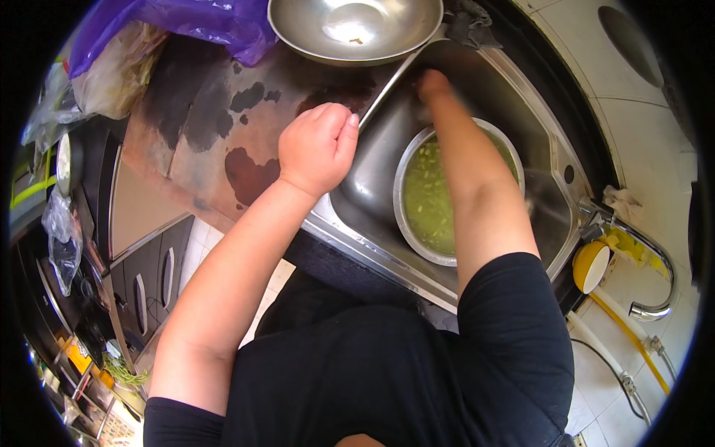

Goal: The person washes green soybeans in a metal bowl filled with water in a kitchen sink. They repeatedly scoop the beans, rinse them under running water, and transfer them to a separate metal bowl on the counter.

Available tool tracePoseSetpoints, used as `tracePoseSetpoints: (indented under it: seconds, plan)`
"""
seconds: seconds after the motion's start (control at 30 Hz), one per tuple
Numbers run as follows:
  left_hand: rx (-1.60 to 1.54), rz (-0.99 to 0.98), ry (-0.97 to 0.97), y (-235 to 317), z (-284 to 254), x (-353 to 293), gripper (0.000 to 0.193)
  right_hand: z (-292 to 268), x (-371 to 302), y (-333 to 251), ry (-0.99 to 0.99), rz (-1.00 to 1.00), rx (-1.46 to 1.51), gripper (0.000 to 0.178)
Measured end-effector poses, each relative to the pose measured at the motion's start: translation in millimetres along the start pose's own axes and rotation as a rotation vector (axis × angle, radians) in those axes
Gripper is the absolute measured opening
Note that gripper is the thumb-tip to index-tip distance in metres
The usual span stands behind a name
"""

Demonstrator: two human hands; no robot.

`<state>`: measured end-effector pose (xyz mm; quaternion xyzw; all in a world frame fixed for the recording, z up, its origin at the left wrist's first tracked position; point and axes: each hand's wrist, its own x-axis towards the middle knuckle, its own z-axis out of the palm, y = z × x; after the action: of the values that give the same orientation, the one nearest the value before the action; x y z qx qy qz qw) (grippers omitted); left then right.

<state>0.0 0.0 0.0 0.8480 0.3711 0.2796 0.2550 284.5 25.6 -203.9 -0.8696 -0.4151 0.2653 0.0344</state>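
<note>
Head view. The round stainless-steel basin [401, 195] stands inside the sink [369, 175], toward the near right part of the bowl. The basin contains cloudy yellow-green water [426, 197], with pale, elongated bits [417, 181] floating in it, most visibly along the left side. The right forearm [480, 167] crosses above the basin and hides part of its contents.

Left hand [319, 147]: positioned over the countertop [212, 167], just beside the left rim of the sink. The fingers are curled into a fist, thumb along the right side (the palm is hidden). Contact with the rim cannot be told.

Right hand [432, 84]: extended past the basin into the far end of the sink. The fingers are blurred and partly hidden; whether they are open, closed or gripping cannot be told.

Surroundings: a wide, shallow metal bowl [320, 33] stands beyond the left hand, with a small brown fragment [357, 40] inside. A dark cloth [473, 26] lies beside it. A purple plastic bag [179, 26] occupies the far left. Dark wet patches [249, 177] mark the countertop. At right, a chrome faucet [663, 279] arches near a yellow bowl with a white interior [591, 267].

Markings: on the yellow-orange packet [78, 356] at lower left, any print is too small to read.
</note>
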Motion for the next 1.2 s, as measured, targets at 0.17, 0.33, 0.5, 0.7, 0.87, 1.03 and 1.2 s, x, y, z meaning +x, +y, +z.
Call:
tracePoseSetpoints:
  seconds: [0.17, 0.33, 0.5, 0.7, 0.87, 1.03, 1.2]
  plan:
    - [0.017, 0.006, 0.026, -4, -1, 3, 0.015, 10, 13, 7, 0.119, -0.174, 0.02, 0.021]
    - [0.057, 0.007, 0.024, -4, 0, 3, 0.018, -9, -15, 2, 0.204, -0.356, 0.14, 0.018]
    - [0.071, -0.001, 0.004, -4, 0, -2, 0.016, -59, -99, -5, 0.128, -0.153, 0.827, 0.019]
    - [0.082, 0.006, 0.035, -4, 5, 0, 0.021, -10, -186, 101, 0.292, -0.035, 0.664, 0.017]
    - [0.109, -0.018, 0.008, -5, 5, -1, 0.022, -8, -242, 103, 0.105, 0.164, 0.362, 0.02]
    - [0.133, -0.035, 0.005, -3, 3, -2, 0.022, -23, -264, 56, 0.248, -0.085, 0.186, 0.018]
    - [0.145, -0.04, 0.001, -3, 5, -2, 0.023, 9, -249, 25, 0.142, -0.215, 0.292, 0.021]
